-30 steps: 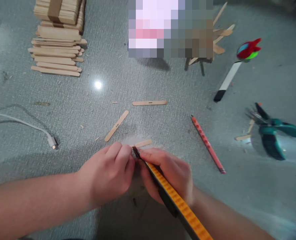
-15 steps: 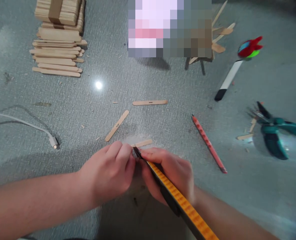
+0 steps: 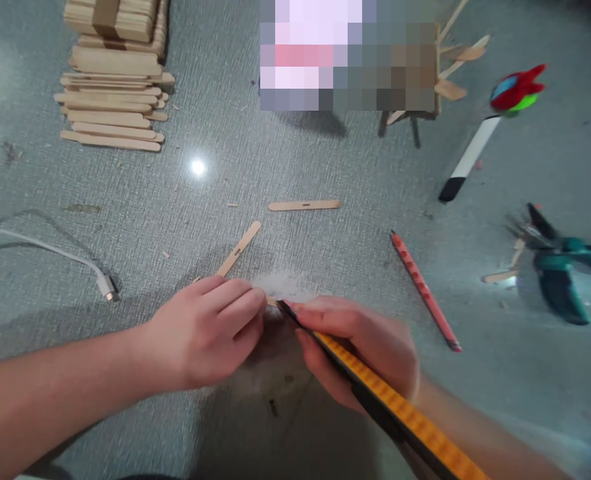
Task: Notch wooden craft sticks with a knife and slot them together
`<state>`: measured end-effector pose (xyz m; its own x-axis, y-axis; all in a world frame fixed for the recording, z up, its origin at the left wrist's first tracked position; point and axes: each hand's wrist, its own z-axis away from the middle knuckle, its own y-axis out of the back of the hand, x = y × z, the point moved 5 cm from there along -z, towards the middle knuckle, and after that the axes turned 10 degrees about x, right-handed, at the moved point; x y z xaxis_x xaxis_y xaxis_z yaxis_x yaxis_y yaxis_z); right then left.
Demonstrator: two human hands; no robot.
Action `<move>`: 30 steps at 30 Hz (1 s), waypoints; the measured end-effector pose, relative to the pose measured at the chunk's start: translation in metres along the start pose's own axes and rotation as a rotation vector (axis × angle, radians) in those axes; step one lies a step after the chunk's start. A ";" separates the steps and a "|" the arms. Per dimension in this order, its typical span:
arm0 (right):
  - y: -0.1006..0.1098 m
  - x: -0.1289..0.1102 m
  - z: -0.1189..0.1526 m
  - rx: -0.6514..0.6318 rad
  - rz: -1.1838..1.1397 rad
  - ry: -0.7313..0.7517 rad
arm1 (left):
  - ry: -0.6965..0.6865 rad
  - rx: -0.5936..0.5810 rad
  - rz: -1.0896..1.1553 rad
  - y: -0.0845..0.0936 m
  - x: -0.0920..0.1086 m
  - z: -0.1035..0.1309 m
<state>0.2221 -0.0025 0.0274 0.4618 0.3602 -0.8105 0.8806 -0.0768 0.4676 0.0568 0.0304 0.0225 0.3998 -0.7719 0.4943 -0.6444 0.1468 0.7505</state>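
My left hand (image 3: 210,333) is closed on a wooden stick (image 3: 271,301), most of which its fingers hide. My right hand (image 3: 360,347) grips a yellow and black utility knife (image 3: 375,387), its dark blade tip touching or just above the stick between the hands. One notched stick (image 3: 239,249) slants beside my left fingers, its lower end partly covered. Another notched stick (image 3: 304,205) lies flat farther up. A whitish patch (image 3: 285,283) shows on the table just beyond the fingertips.
Stacked sticks (image 3: 110,100) lie at upper left, a white cable (image 3: 75,253) at left. To the right are a red pencil (image 3: 425,290), green-handled pliers (image 3: 560,273) and a white pen with a red top (image 3: 476,150). A blurred area covers the top middle, with sticks (image 3: 450,89) jutting out.
My right hand and the knife have moved right and slightly down. My left hand has shifted slightly left, and less of the held stick shows. The view has shifted a little.
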 end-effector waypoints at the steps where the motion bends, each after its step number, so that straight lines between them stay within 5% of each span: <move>1: -0.001 0.001 0.000 -0.006 -0.004 -0.006 | 0.008 -0.001 -0.003 0.000 0.000 0.000; 30: -0.002 0.017 -0.008 -0.163 -0.056 0.058 | 0.075 -0.023 0.006 -0.005 -0.006 -0.002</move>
<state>0.2275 0.0110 0.0161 0.4012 0.4129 -0.8176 0.8739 0.0948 0.4767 0.0585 0.0352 0.0168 0.4441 -0.7224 0.5300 -0.6321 0.1666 0.7568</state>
